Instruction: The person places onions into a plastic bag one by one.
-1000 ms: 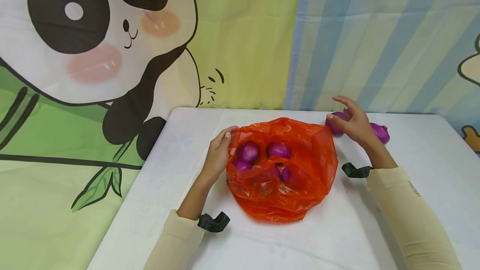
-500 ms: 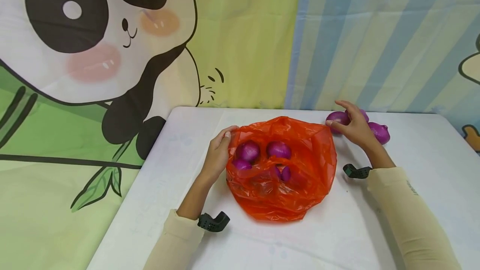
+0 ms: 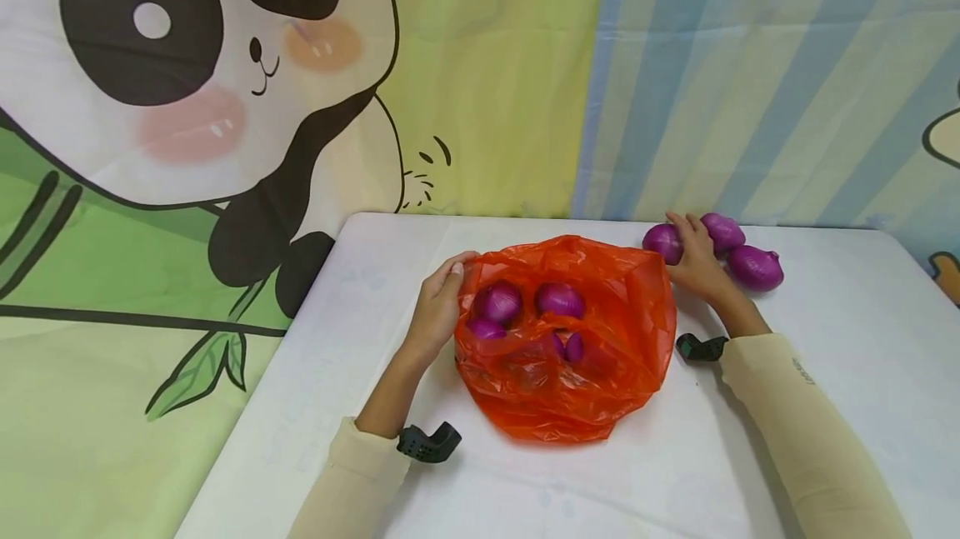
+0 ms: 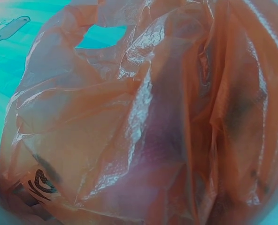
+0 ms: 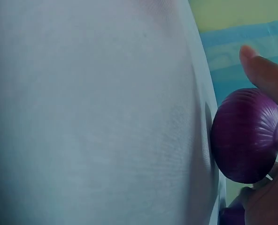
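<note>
A thin orange-red plastic bag (image 3: 555, 406) lies spread on the white table with its mouth gaping. Several red onions (image 3: 498, 303) are inside, some partly covered by its folds. My left hand (image 3: 433, 306) grips the bag's left rim between thumb and fingers. In the left wrist view, the crumpled bag (image 4: 106, 140) fills most of the picture. At the table's far right, my right hand (image 3: 697, 260) touches the right side of a red onion (image 3: 662, 244). In the right wrist view, the thumb reaches straight past this onion (image 5: 247, 136), its tip off the skin.
Two more red onions, one at the back (image 3: 723, 233) and one nearer (image 3: 755, 268), lie just right of the right hand. Behind the table (image 3: 840, 356) hangs a printed curtain (image 3: 502, 89). A black wrist device (image 3: 429, 443) sits at each cuff.
My right hand has come down and left against the onion, which has shifted slightly left. The two other onions show more fully. My left hand and the bag have stayed in place.
</note>
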The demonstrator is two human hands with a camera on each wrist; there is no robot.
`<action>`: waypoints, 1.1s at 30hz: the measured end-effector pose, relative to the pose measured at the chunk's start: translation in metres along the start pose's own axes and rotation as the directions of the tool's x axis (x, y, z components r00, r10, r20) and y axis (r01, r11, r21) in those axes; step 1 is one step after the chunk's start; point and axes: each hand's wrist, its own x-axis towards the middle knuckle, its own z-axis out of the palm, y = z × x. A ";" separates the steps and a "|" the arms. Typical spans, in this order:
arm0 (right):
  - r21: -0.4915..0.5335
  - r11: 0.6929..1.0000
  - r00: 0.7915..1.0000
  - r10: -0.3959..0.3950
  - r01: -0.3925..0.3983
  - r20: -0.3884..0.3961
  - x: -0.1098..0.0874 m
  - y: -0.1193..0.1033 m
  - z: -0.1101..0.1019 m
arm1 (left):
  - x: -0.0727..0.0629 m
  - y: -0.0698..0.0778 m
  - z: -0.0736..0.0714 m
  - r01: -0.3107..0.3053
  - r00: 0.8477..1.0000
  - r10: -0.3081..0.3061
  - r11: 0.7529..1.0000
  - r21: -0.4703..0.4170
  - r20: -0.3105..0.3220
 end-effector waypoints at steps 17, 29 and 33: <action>0.024 0.986 0.984 0.164 -0.166 0.075 -0.003 -0.010 -0.011 | 0.000 -0.001 0.000 0.016 1.000 -0.016 1.000 0.016 0.013; 0.130 0.988 0.996 0.080 -0.084 0.038 -0.001 -0.050 -0.030 | 0.000 0.001 0.001 0.021 1.000 -0.022 1.000 0.020 0.008; 0.198 0.980 0.999 0.032 -0.034 0.014 0.001 -0.069 -0.035 | 0.000 0.001 0.001 0.024 1.000 -0.024 0.999 0.029 0.007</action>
